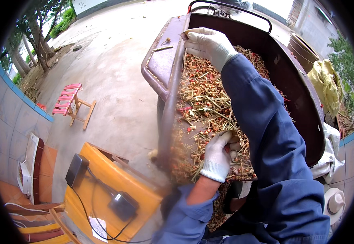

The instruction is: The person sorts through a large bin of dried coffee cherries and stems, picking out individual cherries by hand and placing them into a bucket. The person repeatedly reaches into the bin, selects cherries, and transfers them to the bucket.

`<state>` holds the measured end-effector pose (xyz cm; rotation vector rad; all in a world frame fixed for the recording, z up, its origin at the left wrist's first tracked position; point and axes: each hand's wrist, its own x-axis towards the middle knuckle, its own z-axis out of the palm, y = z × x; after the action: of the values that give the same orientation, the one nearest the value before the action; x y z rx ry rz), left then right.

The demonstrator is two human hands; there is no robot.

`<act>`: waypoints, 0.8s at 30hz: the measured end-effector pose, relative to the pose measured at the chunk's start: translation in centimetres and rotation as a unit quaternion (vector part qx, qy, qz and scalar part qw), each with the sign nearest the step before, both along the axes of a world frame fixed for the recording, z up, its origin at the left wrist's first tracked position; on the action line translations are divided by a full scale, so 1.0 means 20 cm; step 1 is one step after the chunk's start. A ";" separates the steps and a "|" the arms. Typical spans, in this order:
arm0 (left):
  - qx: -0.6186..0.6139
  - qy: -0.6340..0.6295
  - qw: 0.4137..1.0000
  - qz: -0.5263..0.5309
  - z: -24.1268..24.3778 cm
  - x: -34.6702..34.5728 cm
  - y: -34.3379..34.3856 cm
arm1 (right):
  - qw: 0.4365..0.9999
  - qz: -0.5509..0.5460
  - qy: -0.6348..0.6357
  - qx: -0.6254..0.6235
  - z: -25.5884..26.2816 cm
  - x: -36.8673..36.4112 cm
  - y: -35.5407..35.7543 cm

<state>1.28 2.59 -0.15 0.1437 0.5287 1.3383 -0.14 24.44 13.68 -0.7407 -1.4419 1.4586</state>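
A dark metal cart bed (299,122) holds dried plant stems and red bits (210,91), possibly chili pepper stalks. My right hand (209,44), in a white knit glove, is raised over the bed's left side wall and pinches a small brownish piece (183,36) between thumb and fingertips. Lower down, close above the stems, my left hand (218,152) wears a similar glove. Its fingers curl around small reddish-brown pieces, too small to name. A short stalk (163,48) lies on the flat ledge (161,67) outside the side wall.
At lower left, a yellow wooden table (109,161) bears a black adapter (123,205) and cables. A folding stool (68,99) with pink straps stands on the concrete. Right of the cart are a yellow sack (324,85), a white sack (329,152), a large pot (302,50) and a light hat (334,202).
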 end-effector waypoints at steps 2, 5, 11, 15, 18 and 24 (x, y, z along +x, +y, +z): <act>-0.021 0.002 1.000 -0.008 0.03 0.03 0.00 | 1.000 0.004 0.011 0.014 -0.05 0.19 -0.09; -0.001 -0.027 1.000 0.011 -0.01 0.01 -0.01 | 1.000 0.018 0.002 0.000 -0.09 0.36 -0.38; 0.019 -0.032 0.999 0.031 0.00 -0.02 -0.04 | 0.999 0.019 0.000 -0.034 -0.21 0.63 -0.74; -0.060 0.000 0.995 0.076 0.09 0.02 -0.07 | 0.999 -0.006 0.014 -0.033 -0.28 0.74 -0.86; -0.074 0.015 0.992 0.099 0.10 0.03 -0.09 | 0.994 0.010 0.075 -0.084 -0.34 0.81 -0.89; -0.056 0.020 0.993 0.098 0.05 0.03 -0.11 | 0.922 0.065 0.257 -0.282 -0.48 0.94 -0.93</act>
<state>1.89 0.33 0.77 0.0263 0.6632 1.4962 18.58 5.85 4.03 -0.5377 -0.6771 2.0245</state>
